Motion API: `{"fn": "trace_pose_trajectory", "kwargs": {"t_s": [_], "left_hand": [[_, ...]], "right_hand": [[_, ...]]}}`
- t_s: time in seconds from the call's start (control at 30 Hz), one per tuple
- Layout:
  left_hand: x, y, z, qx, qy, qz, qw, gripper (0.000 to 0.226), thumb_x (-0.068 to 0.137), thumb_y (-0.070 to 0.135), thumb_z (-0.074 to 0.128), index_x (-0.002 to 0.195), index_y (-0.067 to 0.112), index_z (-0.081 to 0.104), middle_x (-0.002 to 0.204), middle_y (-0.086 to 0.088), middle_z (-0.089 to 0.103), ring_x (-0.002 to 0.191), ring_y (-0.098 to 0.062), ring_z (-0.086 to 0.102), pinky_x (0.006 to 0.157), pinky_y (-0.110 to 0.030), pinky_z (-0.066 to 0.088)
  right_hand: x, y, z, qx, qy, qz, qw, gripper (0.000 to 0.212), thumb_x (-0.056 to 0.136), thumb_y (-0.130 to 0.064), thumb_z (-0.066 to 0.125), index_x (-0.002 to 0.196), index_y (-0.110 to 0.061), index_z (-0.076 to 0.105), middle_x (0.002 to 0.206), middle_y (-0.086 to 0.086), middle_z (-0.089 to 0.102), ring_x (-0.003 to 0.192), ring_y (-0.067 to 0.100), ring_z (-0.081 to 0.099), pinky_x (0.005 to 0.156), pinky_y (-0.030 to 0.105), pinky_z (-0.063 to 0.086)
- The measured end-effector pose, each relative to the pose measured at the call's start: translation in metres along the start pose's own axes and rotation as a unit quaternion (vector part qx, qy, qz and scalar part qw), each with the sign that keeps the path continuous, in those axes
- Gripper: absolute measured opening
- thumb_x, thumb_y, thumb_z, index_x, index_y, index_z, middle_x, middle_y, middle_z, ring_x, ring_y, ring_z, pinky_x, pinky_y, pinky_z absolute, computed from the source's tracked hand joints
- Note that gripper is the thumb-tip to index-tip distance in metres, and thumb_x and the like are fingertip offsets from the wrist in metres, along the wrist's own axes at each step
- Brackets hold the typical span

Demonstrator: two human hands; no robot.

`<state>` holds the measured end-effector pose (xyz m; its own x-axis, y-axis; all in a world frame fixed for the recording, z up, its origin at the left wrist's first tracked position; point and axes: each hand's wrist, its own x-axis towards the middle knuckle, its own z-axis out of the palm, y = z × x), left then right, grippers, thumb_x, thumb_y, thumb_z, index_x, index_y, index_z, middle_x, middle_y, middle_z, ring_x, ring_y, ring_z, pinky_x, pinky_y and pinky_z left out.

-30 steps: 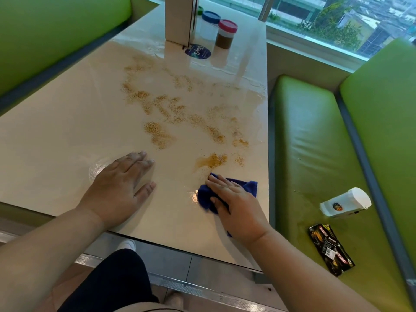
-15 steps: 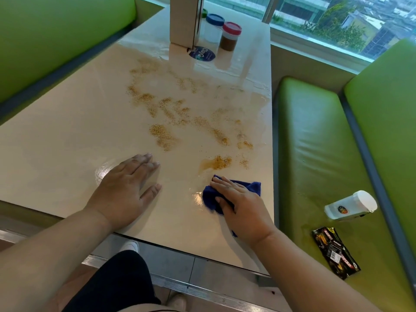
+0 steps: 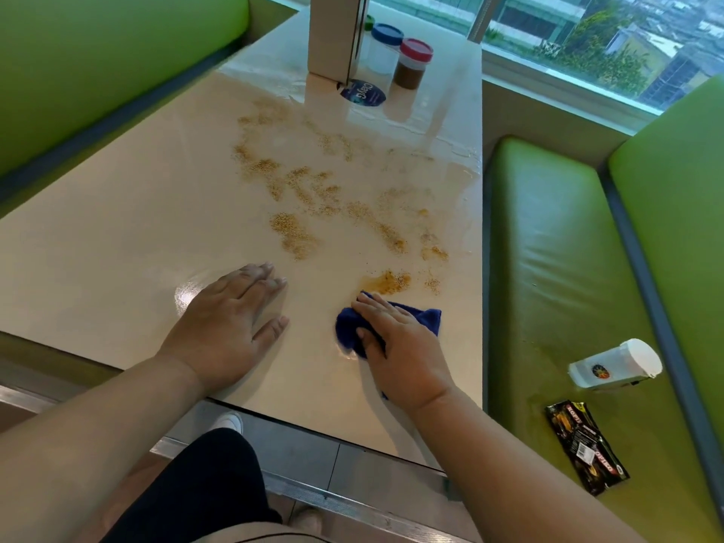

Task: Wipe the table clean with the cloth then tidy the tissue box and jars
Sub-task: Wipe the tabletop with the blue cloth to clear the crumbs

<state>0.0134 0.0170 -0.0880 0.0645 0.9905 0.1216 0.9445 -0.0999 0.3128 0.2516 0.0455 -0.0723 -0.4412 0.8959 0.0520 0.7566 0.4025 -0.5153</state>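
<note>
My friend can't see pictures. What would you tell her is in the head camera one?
A person's right hand presses a blue cloth flat on a pale table, just below scattered brown crumbs. The left hand rests flat beside it. Jars and a tissue box stand at the far end, between green benches.

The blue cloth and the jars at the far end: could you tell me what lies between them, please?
In the head view, scattered brown crumbs cover the table between the blue cloth and the jars.
</note>
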Motion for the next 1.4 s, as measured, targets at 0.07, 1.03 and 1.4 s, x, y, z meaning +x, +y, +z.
{"fn": "trace_pose_trajectory", "kwargs": {"t_s": [0.07, 1.03, 1.4], "left_hand": [[0.0, 0.001, -0.001, 0.003, 0.0, 0.0, 1.0, 0.069, 0.081, 0.061, 0.023, 0.134, 0.023, 0.046, 0.148, 0.002, 0.036, 0.137, -0.015, 0.028, 0.111, -0.022, 0.012], [0.001, -0.005, 0.002, -0.082, 0.042, 0.007, 0.996, 0.057, 0.09, 0.042, 0.021, 0.132, 0.017, 0.05, 0.141, 0.0, 0.046, 0.133, -0.014, 0.036, 0.11, -0.018, 0.018], [-0.002, 0.0, -0.004, -0.17, 0.046, -0.017, 0.984, 0.067, 0.086, 0.053, 0.016, 0.139, 0.019, 0.04, 0.142, 0.001, 0.043, 0.132, -0.008, 0.033, 0.106, -0.015, 0.019]], "right_hand": [[0.008, -0.012, 0.004, -0.029, -0.029, -0.021, 0.999, 0.043, 0.098, -0.029, 0.045, 0.141, -0.026, 0.042, 0.149, -0.012, 0.035, 0.14, 0.0, 0.019, 0.114, 0.017, 0.005], [0.032, -0.046, 0.03, -0.096, -0.098, -0.09, 0.986, 0.054, 0.1, -0.037, 0.035, 0.15, -0.025, 0.02, 0.158, -0.009, 0.012, 0.145, 0.007, 0.001, 0.117, 0.029, -0.001], [0.037, -0.035, 0.021, -0.087, -0.087, -0.067, 0.99, 0.051, 0.101, -0.035, 0.035, 0.149, -0.024, 0.024, 0.157, -0.009, 0.015, 0.145, 0.007, 0.005, 0.116, 0.027, -0.001]]}}
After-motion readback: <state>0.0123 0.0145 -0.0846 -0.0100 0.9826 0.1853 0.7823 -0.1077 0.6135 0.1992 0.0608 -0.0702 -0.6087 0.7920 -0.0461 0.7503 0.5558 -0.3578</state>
